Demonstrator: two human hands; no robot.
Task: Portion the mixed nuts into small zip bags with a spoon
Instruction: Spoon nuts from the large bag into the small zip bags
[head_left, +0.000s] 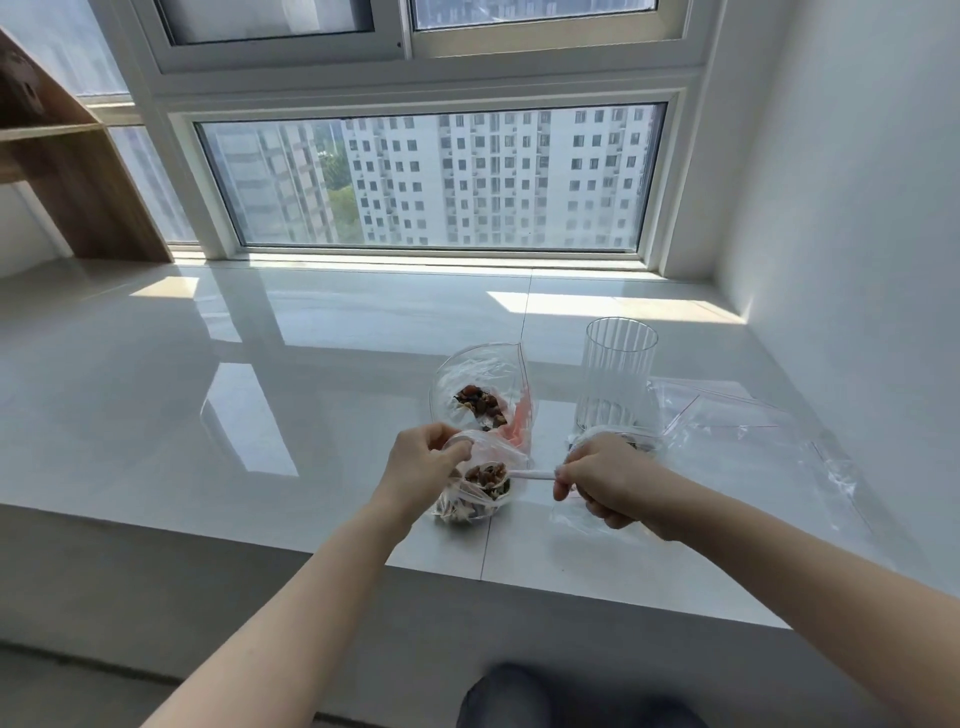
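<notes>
1. The mixed nuts (487, 475) are sitting in a small zip bag (470, 499) near the front edge of the white ledge (208, 415), between the person's two hands
2. The left hand (423, 465) is gripping the bag's open rim, fingers curled round the plastic and holding the mouth up
3. A white spoon (530, 474) is reaching sideways into that bag, its bowl end lying among the nuts
4. The right hand (602, 480) is pinching the spoon's handle, fingers curled tight about it
5. Just behind, a second zip bag (480, 389) is standing open with a dark heap of nuts in its bottom and a pinkish strip showing at its right side
6. A clear ribbed glass (615, 379) is standing upright to the right of that bag, behind the right hand
7. Flat empty zip bags (753, 431) are lying spread on the ledge to the right of the glass, reaching under the right wrist
8. A large window (431, 179) is running along the back of the ledge, and a wooden shelf (67, 171) is standing at far left
</notes>
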